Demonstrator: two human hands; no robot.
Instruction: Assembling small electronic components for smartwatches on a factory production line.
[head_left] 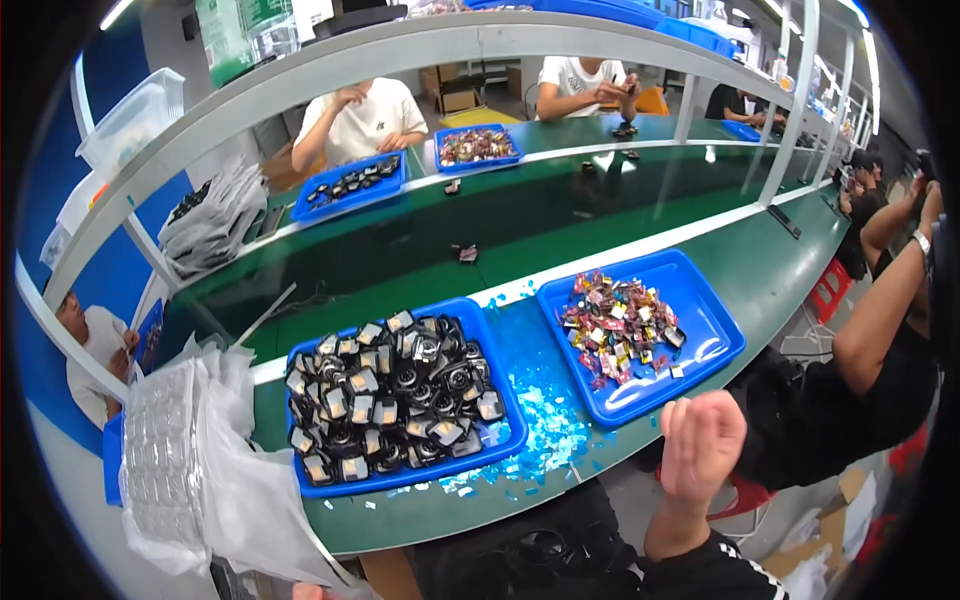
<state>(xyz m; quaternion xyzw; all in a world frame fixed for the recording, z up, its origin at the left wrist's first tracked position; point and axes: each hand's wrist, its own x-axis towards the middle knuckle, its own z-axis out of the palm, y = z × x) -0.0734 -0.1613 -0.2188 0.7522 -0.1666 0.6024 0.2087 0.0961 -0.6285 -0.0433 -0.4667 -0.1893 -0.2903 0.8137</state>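
The left hand (308,592) is nearly all cut off at the lower edge; only a sliver of skin shows, so I cannot tell how far open it is or whether it has hold of anything. The right hand (703,440), right of lower centre, is raised with its fingers curled in; its palm side is hard to make out, and I cannot tell if something is inside.

Just beyond it, right of centre, a blue tray (712,350) bears a loose heap of small multicoloured parts (620,325), leaving its right side bare. Left of centre, a second blue tray (507,390) is heaped with black round-bodied units (390,400), many with pale rectangular pieces; the heap hides most of its floor. Blue flakes (550,420) lie scattered between the trays. At lower left, cloudy film partly covers clear moulded plastic trays (160,450). Across the bench, two smaller trays hold dark pieces (352,183) and mixed coloured parts (478,147).
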